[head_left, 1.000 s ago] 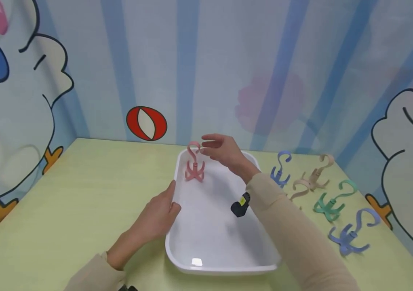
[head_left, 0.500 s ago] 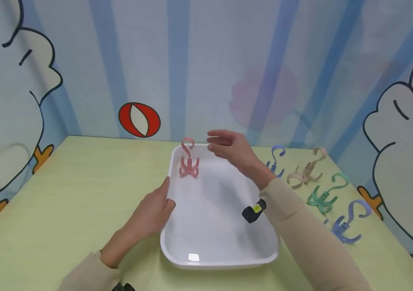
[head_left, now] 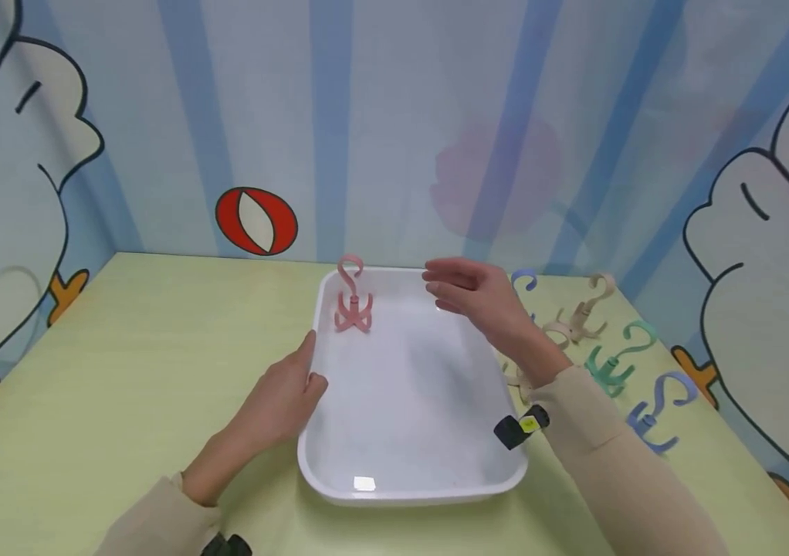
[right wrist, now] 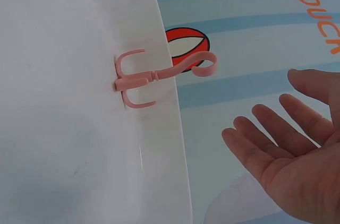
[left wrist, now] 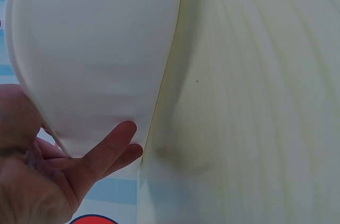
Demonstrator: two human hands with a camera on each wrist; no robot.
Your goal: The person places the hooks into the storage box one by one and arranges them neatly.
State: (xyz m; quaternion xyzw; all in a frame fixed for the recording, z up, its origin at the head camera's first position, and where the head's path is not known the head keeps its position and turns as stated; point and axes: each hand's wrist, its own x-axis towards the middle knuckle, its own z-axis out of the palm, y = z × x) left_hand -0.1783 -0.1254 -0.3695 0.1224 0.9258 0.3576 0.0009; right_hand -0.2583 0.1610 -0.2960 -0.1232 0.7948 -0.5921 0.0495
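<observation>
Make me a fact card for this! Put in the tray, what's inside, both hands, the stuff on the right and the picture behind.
Container: white tray
Inside: pink hook, far left corner
Left hand: grips tray's left edge
Right hand: near tray's far right corner, holding nothing
On the right: blue hook, green hook, beige hook, others partly hidden
Behind: red-and-white ball picture

Pink multi-pronged hanging hook (head_left: 354,312), upright, with upcurled prongs and a neck bent into an open crook, inside the far left corner of a white rectangular tray (head_left: 394,432) (glossy, shallow, round-cornered), right side up on a yellow-green tabletop (head_left: 179,355)
</observation>
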